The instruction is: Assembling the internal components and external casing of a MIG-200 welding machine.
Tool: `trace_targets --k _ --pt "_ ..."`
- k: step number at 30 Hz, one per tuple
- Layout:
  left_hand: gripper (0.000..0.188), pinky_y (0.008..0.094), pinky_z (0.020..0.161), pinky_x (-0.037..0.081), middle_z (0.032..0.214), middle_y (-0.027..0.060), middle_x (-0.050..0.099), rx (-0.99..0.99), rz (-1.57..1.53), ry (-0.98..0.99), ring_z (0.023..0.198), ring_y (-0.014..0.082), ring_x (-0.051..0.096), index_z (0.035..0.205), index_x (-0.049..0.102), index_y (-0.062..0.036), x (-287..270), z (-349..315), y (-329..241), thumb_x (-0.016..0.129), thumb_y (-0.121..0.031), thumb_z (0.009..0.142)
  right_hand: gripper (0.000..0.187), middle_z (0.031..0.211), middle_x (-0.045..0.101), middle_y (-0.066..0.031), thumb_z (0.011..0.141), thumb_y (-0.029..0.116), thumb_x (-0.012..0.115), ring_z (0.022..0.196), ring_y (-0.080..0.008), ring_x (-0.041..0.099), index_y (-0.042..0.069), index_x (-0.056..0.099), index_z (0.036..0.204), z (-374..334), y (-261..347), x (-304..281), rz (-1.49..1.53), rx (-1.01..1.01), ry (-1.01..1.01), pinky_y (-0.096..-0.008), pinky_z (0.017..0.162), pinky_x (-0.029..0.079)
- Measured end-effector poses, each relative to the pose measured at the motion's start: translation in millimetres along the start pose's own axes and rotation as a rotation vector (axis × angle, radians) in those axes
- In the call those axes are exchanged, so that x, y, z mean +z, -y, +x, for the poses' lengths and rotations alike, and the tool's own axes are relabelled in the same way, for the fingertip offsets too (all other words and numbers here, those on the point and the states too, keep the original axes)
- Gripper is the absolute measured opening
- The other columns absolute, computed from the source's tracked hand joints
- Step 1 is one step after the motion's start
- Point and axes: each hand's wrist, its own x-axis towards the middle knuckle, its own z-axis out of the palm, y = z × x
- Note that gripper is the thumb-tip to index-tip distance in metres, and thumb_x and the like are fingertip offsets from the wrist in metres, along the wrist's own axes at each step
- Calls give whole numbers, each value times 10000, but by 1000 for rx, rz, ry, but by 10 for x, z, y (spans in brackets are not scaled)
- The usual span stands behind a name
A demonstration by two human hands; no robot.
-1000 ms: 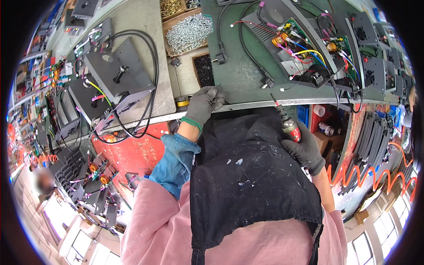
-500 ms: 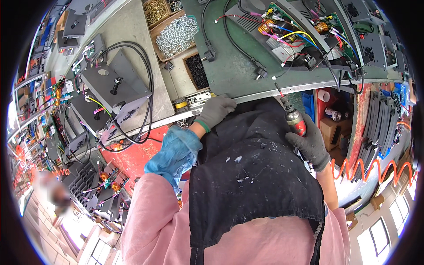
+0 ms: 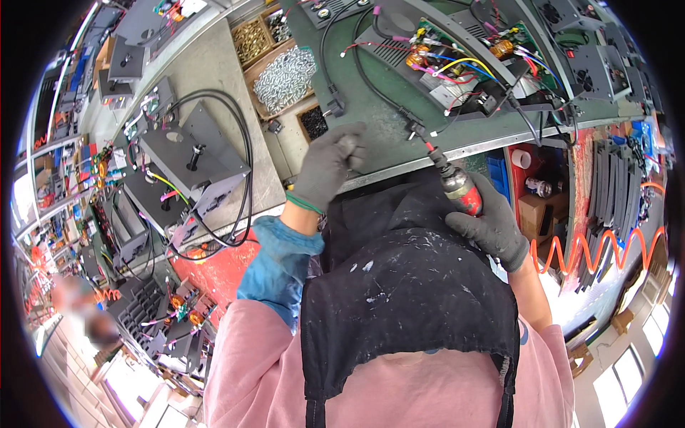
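Observation:
My right hand [image 3: 494, 227], in a dark grey glove, is wrapped round a red and silver air screwdriver [image 3: 461, 188]. Its bit points up and left over the table's front edge, close to a black power plug [image 3: 412, 128]. My left hand [image 3: 322, 171], gloved in grey with a green cuff, hovers above the table edge with its fingers curled in. What those fingers hold, if anything, is hidden. Just beyond it lie a bin of small black screws [image 3: 313, 123], partly covered by the hand, and a second power plug [image 3: 334, 107].
Silver screws fill a wooden bin [image 3: 284, 80], with brass parts [image 3: 250, 39] behind. A grey metal housing [image 3: 193, 153] with a coiled black cable stands left. An opened housing with wired circuit boards [image 3: 457, 75] sits at the back right. An orange coiled hose [image 3: 606, 253] hangs at right.
My left hand has risen from the table's front edge and moved forward, toward the screw bins. The right hand has shifted slightly left with the screwdriver, whose bit now reaches over the edge.

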Motion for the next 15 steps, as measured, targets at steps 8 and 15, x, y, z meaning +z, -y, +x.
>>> trace_targets --k 8,15 --pt "346 233 604 416 867 3 575 -253 -409 189 708 103 504 1057 604 -45 890 296 -134 655 -363 932 659 1000 671 -184 723 343 798 938 -344 663 83 547 1274 -136 140 -178 53 1 -54 -401 825 495" --pt "400 227 602 371 851 -15 548 -247 -298 255 708 86 457 1026 576 -52 1516 567 -53 635 -434 925 673 1005 667 -215 724 354 794 929 -399 651 88 544 1288 -215 -52 -603 66 11 -112 -433 814 498"
